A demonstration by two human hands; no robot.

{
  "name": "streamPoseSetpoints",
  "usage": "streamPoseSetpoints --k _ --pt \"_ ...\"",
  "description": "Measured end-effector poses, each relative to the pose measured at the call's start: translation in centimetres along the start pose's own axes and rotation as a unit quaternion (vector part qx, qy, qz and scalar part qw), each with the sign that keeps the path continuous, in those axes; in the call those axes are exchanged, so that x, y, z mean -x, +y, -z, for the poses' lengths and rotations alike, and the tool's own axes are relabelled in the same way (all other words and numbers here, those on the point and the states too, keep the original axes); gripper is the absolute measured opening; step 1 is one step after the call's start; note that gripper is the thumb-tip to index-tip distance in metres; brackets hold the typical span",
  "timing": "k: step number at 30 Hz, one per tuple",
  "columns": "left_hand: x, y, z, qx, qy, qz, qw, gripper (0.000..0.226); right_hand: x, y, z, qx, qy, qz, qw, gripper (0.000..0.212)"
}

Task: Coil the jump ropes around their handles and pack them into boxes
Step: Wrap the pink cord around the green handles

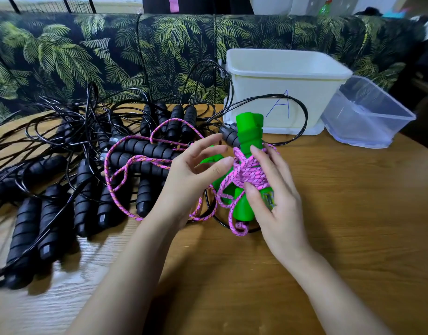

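**Pink rope half wound on green handles**

The right hand [273,199] grips the green handles [249,139], fingers pressed over the pink rope [247,172] coiled around their middle. The left hand [191,175] hovers just beside the coil with fingers spread and slack, thumb close to the wraps; whether it pinches a strand I cannot tell. Loose pink loops trail left over a heap of black jump ropes [87,170] with ribbed handles and tangled thin cords. All of this lies on a wooden table [353,226]. Behind the handles stands a white box [280,93] marked "A", and a clear plastic box [363,117] leans tilted against its right side. A leaf-patterned sofa [111,49] runs along the back.
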State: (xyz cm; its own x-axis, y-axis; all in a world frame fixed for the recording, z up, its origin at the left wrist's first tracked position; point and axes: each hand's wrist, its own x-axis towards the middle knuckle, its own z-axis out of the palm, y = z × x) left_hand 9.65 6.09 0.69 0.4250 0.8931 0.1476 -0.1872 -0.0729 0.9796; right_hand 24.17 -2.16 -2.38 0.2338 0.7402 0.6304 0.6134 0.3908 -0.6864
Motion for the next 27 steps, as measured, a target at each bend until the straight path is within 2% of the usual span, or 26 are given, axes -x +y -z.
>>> streamPoseSetpoints --k 5,8,12,17,19,23,27 --pt "0.1 0.1 0.3 -0.026 -0.102 0.008 0.994 0.088 0.1 -0.2 0.0 -0.029 -0.028 0.009 0.999 0.051" --pt "0.1 0.0 0.1 -0.053 -0.083 -0.008 0.995 0.082 0.1 -0.3 0.0 -0.039 -0.033 0.001 0.999 0.050" --pt "-0.2 0.2 0.7 -0.018 -0.048 -0.017 0.999 0.064 0.0 -0.9 0.0 -0.084 -0.052 -0.006 0.995 0.053" --pt "-0.3 0.0 1.3 -0.067 -0.056 -0.015 0.996 0.063 -0.1 -1.2 0.4 -0.166 -0.067 -0.053 0.982 0.054" --pt "-0.2 0.0 1.1 -0.054 -0.067 -0.002 0.996 0.060 -0.2 -1.3 0.6 -0.153 -0.068 -0.055 0.984 0.053" --pt "-0.1 0.1 0.5 -0.030 -0.033 0.005 0.999 0.057 -0.3 -1.1 0.4 -0.104 -0.078 -0.043 0.991 0.050" --pt "-0.1 0.2 0.4 -0.012 -0.028 0.003 1.000 0.057 -0.3 -0.5 0.4 -0.050 -0.053 -0.028 0.997 0.049"
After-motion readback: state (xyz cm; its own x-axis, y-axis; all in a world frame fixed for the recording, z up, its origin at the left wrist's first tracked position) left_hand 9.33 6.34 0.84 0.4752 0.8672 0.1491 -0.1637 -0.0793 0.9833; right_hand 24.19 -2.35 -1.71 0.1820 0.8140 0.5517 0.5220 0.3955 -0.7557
